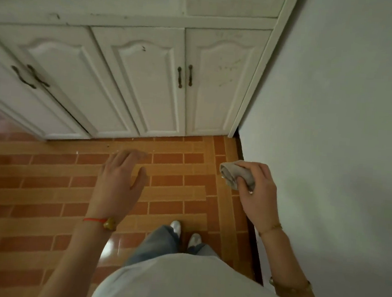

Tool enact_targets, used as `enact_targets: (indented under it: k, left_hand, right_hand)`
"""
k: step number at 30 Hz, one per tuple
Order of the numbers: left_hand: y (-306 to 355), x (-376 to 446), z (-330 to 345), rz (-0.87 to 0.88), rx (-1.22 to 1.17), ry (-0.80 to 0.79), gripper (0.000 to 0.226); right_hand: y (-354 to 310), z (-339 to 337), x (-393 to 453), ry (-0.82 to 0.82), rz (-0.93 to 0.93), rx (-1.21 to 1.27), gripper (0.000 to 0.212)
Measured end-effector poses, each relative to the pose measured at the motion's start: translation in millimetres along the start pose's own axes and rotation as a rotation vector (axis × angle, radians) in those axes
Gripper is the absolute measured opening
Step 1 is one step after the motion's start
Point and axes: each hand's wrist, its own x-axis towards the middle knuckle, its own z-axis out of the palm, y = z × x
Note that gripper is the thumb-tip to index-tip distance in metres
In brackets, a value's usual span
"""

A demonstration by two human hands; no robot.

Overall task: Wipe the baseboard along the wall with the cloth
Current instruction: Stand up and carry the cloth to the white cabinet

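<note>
My right hand [257, 196] grips a bunched grey cloth [234, 174], held in the air beside the white wall on the right. A dark baseboard [252, 236] runs along the foot of that wall, from the cabinet corner down toward me; the hand and cloth partly cover it. The cloth is well above the floor and apart from the baseboard. My left hand [120, 177] hangs over the tiled floor with relaxed, spread fingers and holds nothing.
A white cabinet [148, 85] with several doors and dark handles stands straight ahead, meeting the white wall [333, 136] at the corner. Orange brick-patterned floor tiles [45, 182] stretch to the left. My feet [185, 232] stand close to the baseboard.
</note>
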Motion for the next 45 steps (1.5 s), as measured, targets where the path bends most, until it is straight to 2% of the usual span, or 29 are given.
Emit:
enact_targets:
  k: [9,15,22,28,33,38,45]
  left_hand:
    - [-73.5,-44.0,-53.0,-0.188,0.016,0.136,0.030]
    - [-160.0,-62.0,-108.8,-0.267,0.034,0.199,0.030]
    - [-267.9,-78.2,-185.4,-0.321,0.075,0.211,0.033]
    - [-337.5,-76.1,-221.1,-0.367,0.094,0.183,0.035]
    - [-378.6,-49.1,-235.5,-0.418,0.077,0.207,0.034]
    - [-423.3,11.1,-252.6,-0.430,0.091,0.224,0.033]
    - [-473.4,131.9,-290.4,-0.328,0.102,0.284,0.033]
  right_hand:
    - [-67.5,74.1,12.7,-0.145,-0.181,-0.012,0.029]
    - [-140.4,162.3,16.7,-0.182,-0.248,-0.001,0.028]
    - [-237.8,268.8,10.3,-0.200,-0.282,0.010,0.027]
    - [-291.4,321.2,16.6,-0.219,-0.317,0.047,0.027]
    - [-312.1,363.8,48.9,-0.247,-0.308,0.052,0.027]
    - [-335.2,409.9,103.3,-0.215,-0.297,0.039,0.027]
    - [-381.7,452.8,210.5,-0.130,-0.328,0.053,0.029]
